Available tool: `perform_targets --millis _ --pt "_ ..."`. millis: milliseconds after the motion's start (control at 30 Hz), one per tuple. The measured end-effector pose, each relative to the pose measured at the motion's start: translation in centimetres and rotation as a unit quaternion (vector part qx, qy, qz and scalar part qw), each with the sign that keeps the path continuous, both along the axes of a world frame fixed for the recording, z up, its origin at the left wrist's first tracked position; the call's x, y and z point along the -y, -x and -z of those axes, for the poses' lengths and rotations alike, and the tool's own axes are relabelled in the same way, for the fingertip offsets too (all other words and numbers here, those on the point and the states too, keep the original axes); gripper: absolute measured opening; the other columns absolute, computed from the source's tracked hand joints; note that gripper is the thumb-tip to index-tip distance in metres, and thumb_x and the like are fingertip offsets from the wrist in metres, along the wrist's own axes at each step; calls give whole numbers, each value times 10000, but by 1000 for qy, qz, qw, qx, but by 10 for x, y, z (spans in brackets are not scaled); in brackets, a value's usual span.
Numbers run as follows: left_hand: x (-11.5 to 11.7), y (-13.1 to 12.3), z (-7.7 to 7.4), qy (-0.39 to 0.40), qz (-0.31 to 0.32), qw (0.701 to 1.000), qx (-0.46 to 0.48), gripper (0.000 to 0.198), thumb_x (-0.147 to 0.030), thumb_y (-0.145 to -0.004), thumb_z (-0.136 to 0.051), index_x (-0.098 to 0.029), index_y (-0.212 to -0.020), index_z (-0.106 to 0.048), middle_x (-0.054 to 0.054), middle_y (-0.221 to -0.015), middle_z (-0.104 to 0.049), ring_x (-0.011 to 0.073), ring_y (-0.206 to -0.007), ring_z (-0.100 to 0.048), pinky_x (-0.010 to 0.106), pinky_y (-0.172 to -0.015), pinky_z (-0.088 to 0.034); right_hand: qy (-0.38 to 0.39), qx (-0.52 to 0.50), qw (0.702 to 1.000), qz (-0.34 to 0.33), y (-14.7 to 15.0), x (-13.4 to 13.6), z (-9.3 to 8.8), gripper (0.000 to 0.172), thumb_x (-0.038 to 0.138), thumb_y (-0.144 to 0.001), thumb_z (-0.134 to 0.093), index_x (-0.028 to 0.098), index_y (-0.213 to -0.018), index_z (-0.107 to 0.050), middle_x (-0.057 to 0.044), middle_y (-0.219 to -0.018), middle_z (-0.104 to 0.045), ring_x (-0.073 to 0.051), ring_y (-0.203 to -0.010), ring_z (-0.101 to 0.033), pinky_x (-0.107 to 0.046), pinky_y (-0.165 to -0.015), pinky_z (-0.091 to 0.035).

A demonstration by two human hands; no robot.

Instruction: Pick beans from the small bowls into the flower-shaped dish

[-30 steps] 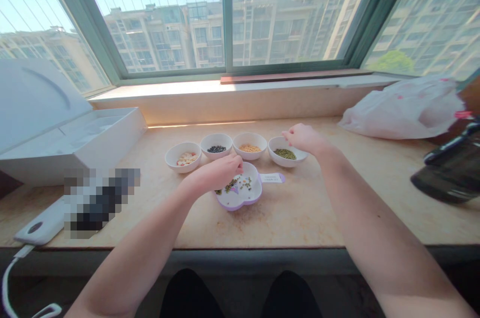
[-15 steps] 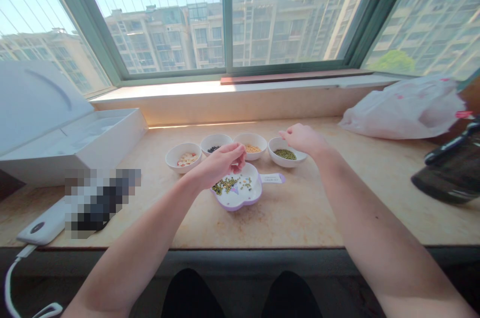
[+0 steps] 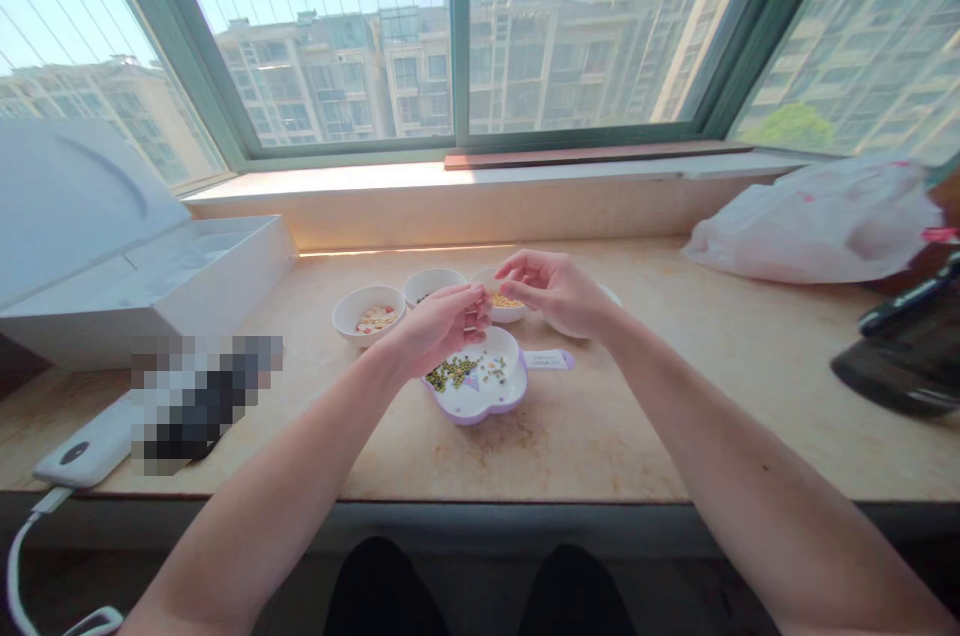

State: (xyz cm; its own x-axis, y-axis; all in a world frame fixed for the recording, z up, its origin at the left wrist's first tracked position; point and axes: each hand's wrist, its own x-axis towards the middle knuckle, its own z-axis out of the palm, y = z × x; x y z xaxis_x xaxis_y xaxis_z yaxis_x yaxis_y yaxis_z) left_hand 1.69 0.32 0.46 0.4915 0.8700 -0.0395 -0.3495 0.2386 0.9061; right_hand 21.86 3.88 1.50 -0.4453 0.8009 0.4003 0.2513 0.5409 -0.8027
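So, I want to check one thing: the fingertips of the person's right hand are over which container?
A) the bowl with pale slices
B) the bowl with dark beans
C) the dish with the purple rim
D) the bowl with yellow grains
D. The right hand has its curled fingertips over the bowl with yellow grains.

Right hand (image 3: 555, 291) covered most of the far-right bowl (image 3: 611, 295), only rim showing. Left hand (image 3: 442, 326) hid most of the dark-seed bowl (image 3: 429, 280) and its contents. Couldn't tell if either hand held anything. Label (image 3: 547, 359) on the plate (image 3: 480, 408) was too small to read. Blob (image 3: 202, 406) beside the power bank (image 3: 82, 441) was pixelated, overlapping its end. Black thing (image 3: 900, 361) was cut off by the right edge. Cable (image 3: 11, 576) ran out the bottom.
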Motion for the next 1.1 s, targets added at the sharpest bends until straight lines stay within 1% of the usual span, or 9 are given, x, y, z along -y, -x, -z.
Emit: perform_targets --millis 133,300,500,733,900,967,1000,1033,1100 --pt "-1 -1 1 -4 -14 1000 12 225 -304 -839 -754 -153 -826 -588 -15 -753 -539 88 -672 -520 226 -622 -381 7 -22 1000 -16 11 8 4 387 510 -758 -804 194 -947 -688 3 -731 -642 -127 -620 -548 -259 -562 -415" --pt "-1 -1 2 8 -14 1000 15 237 -308 -827 -773 -145 -831 -601 -18 -758 -549 78 -669 -527 218 -629 -400 -7 -30 999 9 20 9 10 374 475 -715 -833 197 -907 -672 14 -738 -651 -113 -586 -527 -256 -542 -414" --pt "-3 -2 4 7 -39 999 1 240 -313 -811 -784 -150 -838 -611 -18 -743 -552 75 -646 -518 207 -586 -372 -46 -27 997 60 26 11 13 306 479 -785 -774 188 -823 -688 10 -689 -664 -107 -548 -522 -253 -530 -392" --pt "-3 -3 6 -13 -62 998 -24 250 -313 -818 -768 -156 -790 -576 -25 -701 -492 70 -613 -470 195 -556 -345 -116 19 990 83 23 7 20 179 373 -854 -733 195 -839 -715 16 -703 -681 -108 -557 -534 -260 -584 -417" --pt "-5 -4 7 -60 -101 990 -79 167 -306 -887 -663 -163 -844 -587 -14 -701 -503 87 -615 -475 211 -568 -368 -166 53 981 90 21 5 21 121 315 -884 -705 199 -847 -699 6 -776 -701 -121 -617 -567 -268 -635 -439" --pt "-8 -2 7 -107 -150 972 -148 109 -284 -921 -585 -177 -907 -595 -11 -702 -523 106 -619 -490 232 -588 -396 -176 63 978 91 20 5 21 105 298 -887 -701 201 -846 -692 7 -808 -709 -119 -623 -568 -269 -642 -440" --pt "-10 0 7 -146 -174 953 -199 90 -261 -925 -556 -184 -934 -602 -8 -710 -541 116 -628 -504 245 -604 -413 -178 65 978 91 19 5 20 98 293 -888 -700 203 -851 -691 8 -818 -711 -117 -621 -567 -269 -643 -440" --pt "-12 2 7 -195 -192 927 -256 88 -231 -920 -537 -192 -947 -610 -2 -729 -566 129 -652 -525 258 -630 -431 -179 67 977 92 19 5 20 91 291 -890 -700 206 -858 -692 10 -824 -712 -116 -618 -567 -269 -642 -441" --pt "-12 7 5 -309 -196 853 -371 120 -158 -890 -521 -200 -926 -628 18 -817 -628 155 -763 -582 285 -719 -465 -178 68 977 95 18 4 19 83 290 -890 -699 208 -874 -695 11 -824 -712 -117 -617 -569 -270 -642 -446"
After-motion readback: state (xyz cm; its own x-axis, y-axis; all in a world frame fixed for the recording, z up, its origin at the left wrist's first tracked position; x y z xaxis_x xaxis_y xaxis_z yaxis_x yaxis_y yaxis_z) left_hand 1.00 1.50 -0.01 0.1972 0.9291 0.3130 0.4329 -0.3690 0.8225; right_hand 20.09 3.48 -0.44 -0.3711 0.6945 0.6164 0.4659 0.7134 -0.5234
